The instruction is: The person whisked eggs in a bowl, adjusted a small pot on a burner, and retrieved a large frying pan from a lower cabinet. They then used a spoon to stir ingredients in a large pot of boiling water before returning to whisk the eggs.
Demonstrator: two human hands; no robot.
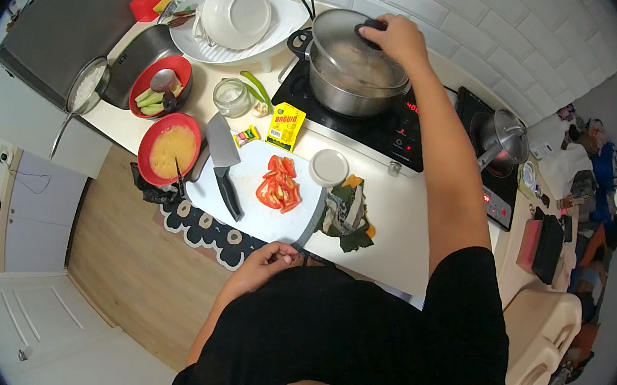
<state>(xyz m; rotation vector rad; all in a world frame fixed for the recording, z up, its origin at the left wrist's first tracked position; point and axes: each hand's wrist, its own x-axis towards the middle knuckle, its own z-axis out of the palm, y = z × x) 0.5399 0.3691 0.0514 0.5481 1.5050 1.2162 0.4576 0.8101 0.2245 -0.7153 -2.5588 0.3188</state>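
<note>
My right hand (397,40) grips the black knob of a glass lid (337,39). The lid lies tilted over a steel pot (342,96), and its glass is fogged. That pot stands on a black induction cooktop (291,91) with red lit digits. My left hand (269,262) hangs by my waist at the counter's front edge, fingers loosely curled; whether anything is inside them cannot be told. Near it lies a white cutting board (252,186), bearing sliced tomatoes (279,186) and a cleaver (224,154) with a black handle.
Left of the board are a red bowl of beaten egg (173,148), a red bowl of cut vegetables (150,103) and a strainer (87,87). Behind are a glass jar (232,97), green chilies (257,90), a yellow packet (286,126) and a dish rack (282,18). Vegetable scraps (346,214) lie rightward.
</note>
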